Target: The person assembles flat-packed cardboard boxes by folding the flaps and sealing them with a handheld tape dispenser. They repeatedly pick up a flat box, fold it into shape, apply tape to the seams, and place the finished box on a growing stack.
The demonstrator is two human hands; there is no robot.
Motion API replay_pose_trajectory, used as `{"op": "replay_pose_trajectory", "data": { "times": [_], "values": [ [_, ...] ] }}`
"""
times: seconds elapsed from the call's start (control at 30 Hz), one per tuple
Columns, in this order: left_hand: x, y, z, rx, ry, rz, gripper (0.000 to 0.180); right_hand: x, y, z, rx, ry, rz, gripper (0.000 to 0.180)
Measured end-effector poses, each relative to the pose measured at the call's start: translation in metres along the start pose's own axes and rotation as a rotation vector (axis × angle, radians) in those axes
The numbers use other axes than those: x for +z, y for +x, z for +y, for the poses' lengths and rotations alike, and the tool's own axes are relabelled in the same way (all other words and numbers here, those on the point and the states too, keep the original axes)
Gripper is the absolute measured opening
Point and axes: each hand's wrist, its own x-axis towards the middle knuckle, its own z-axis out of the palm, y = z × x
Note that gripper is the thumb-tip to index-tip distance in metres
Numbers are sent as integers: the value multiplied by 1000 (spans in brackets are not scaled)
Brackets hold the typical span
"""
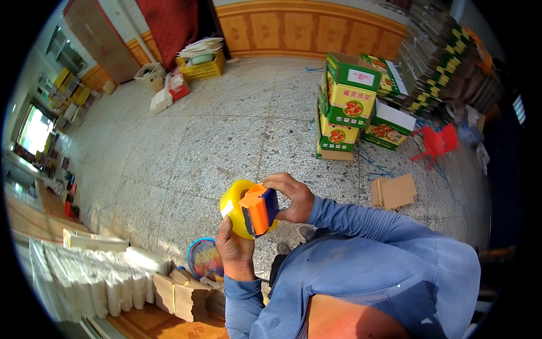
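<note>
Left hand: the left hand point(234, 246) is gripping the tape roll point(233, 204) from below, with the fingers curled around it.
Right hand: the right hand point(292, 195) is closing on the top and back of the orange dispenser point(258, 209), fingers pressed together.
Tape roll: the yellow roll is sitting in the dispenser, held in the air in front of the chest, above the floor point(214, 141).
Risk 1: the dispenser probably has a cutting edge near the fingers, so a slip could be cutting skin.
Risk 2: the roll could be sliding out and dropping toward the blue basket point(204, 260) below.
Far: 4 green and yellow boxes point(347, 101) are standing well apart, no danger there.
</note>
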Motion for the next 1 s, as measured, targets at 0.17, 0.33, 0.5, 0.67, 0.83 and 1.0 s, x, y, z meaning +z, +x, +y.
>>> {"op": "replay_pose_trajectory", "data": {
  "times": [0.17,0.33,0.5,0.67,0.83,1.0],
  "values": [
    [12,7,-8,-230,20,18,47,-9,-26,4,-40,-113,109,85],
    [4,13,-23,-296,-67,-67,54,-10,-62,-10,-62,-280,163,68],
    [21,32,-36,-351,62,-150,57,-18,-93,-19,7,-506,329,62],
    [62,54,-73,-416,133,-231,57,-50,-121,-19,162,-554,395,67],
    [103,66,-133,-547,166,-207,55,-100,-136,-10,230,-566,387,84],
    [140,85,-201,-597,181,-166,54,-151,-162,14,255,-546,424,91]
  ]
}}
